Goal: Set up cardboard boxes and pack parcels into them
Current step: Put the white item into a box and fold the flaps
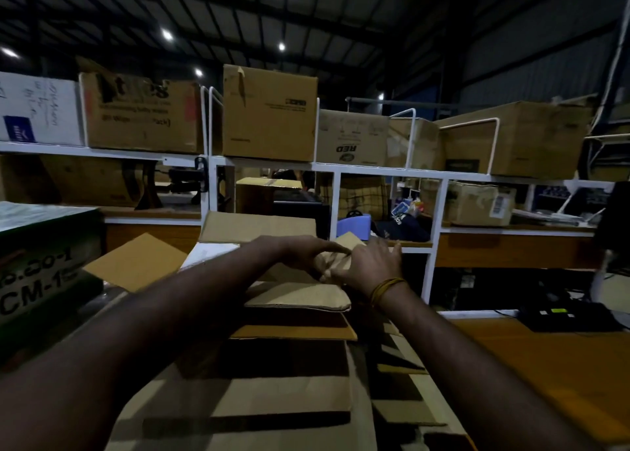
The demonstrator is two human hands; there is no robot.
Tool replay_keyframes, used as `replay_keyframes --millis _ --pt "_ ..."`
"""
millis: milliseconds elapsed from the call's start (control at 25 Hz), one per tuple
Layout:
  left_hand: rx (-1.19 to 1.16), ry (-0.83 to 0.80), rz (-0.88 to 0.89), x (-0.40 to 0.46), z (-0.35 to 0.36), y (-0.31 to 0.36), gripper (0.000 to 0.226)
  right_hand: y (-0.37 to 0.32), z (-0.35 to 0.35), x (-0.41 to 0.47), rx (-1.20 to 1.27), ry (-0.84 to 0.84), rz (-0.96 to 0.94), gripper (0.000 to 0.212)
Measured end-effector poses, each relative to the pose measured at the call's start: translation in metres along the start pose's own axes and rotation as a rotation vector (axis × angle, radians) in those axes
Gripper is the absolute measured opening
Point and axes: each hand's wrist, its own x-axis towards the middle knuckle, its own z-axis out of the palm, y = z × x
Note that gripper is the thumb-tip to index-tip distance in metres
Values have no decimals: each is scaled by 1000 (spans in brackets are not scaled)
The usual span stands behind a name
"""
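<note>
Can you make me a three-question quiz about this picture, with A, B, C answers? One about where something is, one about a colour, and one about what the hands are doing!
1. Where is the box printed RED?
A. on the top shelf
B. on the floor
C. in the person's hands

2. What colour is the band on the right wrist?
A. blue
B. yellow-orange
C. white

3. What are the hands doing?
A. hanging at the sides
B. pressing on a cardboard flap
C. holding a phone

Answers: 1 A, the RED box sits on the white top shelf. 2 B, the wrist band looks yellow-orange. 3 B, the left hand and right hand meet on a cardboard flap.
</note>
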Motion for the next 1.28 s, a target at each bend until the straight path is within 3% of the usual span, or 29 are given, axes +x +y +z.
replay_keyframes --millis 80,120,320,520,680,880,1120,1280 --pt "-10 -6 17 5 8 0 78 0 3 -1 61 -126 26 84" --pt "-19 2 25 6 12 -1 73 0 3 -1 107 -166 35 84" --pt "51 107 95 3 32 -10 50 0 14 6 409 -198 36 42" --pt "195 123 92 8 41 -11 44 -11 37 1 555 -103 59 37" --pt "236 109 57 9 39 -7 44 -11 40 -5 570 -63 92 36" --pt "306 158 -23 -4 36 -4 49 -20 50 -21 475 119 117 43" --pt "340 273 -277 -25 38 -5 60 -21 39 -16 352 120 -73 46" --pt "333 425 -411 -50 39 1 54 -25 24 -10 290 45 -238 51"
